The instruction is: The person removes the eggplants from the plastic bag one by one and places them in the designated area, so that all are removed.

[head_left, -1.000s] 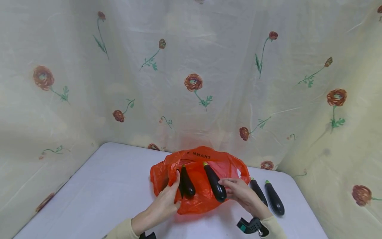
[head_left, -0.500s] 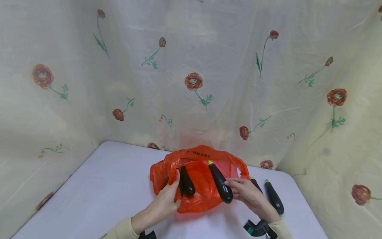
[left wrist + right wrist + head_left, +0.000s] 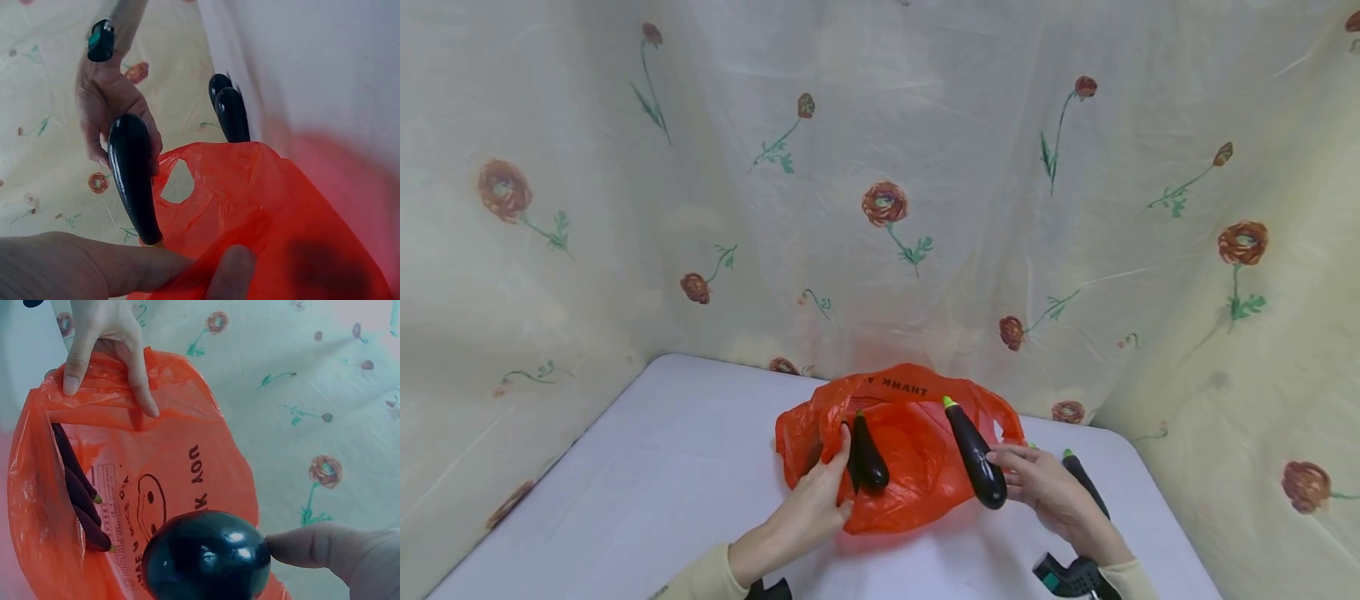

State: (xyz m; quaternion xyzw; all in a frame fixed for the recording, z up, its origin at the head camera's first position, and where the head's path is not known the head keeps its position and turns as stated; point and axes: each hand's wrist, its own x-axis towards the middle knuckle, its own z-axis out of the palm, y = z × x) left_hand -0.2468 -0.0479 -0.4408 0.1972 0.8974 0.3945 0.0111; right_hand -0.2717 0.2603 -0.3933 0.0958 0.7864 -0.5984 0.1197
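My left hand (image 3: pixel 808 504) grips the edge of a red plastic bag (image 3: pixel 917 500), its thumb over the film. Through the mouth of the bag, dark eggplants (image 3: pixel 78 469) lie side by side; one eggplant (image 3: pixel 870 458) shows close to the left thumb in the head view. My right hand (image 3: pixel 1056 493) pinches another eggplant (image 3: pixel 976 458) by its side, green stem end tilted up and away, in front of the bag's right side. In the right wrist view its round glossy end (image 3: pixel 206 556) faces the camera, thumb against it.
Two more eggplants lie on the white table (image 3: pixel 662 483) right of the bag: one eggplant (image 3: pixel 1082 479) partly behind my right hand, the other mostly hidden. Both show in the left wrist view, the nearer eggplant (image 3: pixel 232 115) in front. A flowered plastic sheet (image 3: pixel 955 208) hangs behind and beside the table.
My right hand has moved right with its eggplant, from over the bag's opening toward its right edge, covering more of the eggplants on the table. My left hand keeps its grip on the bag.
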